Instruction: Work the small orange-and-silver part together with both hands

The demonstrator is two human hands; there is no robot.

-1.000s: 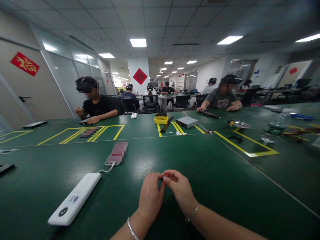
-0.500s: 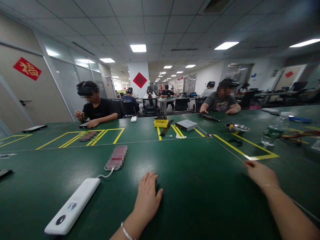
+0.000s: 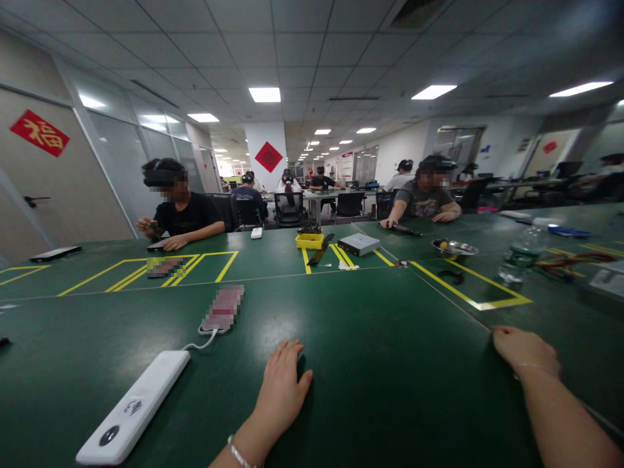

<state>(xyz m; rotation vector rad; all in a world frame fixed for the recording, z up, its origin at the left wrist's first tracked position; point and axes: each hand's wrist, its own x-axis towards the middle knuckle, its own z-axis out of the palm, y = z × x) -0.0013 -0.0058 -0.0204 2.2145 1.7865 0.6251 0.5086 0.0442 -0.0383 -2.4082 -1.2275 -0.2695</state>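
My left hand [image 3: 283, 390] lies palm down on the green table [image 3: 390, 364], its fingers stretched out and the thumb apart. Nothing is under it that I can see. Left of it lies a white power bank [image 3: 136, 409], joined by a short white cable [image 3: 202, 344] to a phone [image 3: 223, 309] whose screen is blurred out. My right hand [image 3: 526, 354] is closed near the table seam at the right, its fingers curled under. Whatever it may hold is hidden behind the knuckles.
Across the table are a yellow tray [image 3: 310, 241], a grey box [image 3: 359, 244], a metal bowl [image 3: 454, 248] and a plastic bottle [image 3: 521, 253]. Yellow tape [image 3: 504, 303] marks areas. Two people in headsets sit opposite, one with a hand on a dark tool [image 3: 407, 230].
My right hand has moved a little right and nearer to me, and a red bit at its fingertips no longer shows. My left hand stays flat. The view has shifted slightly right.
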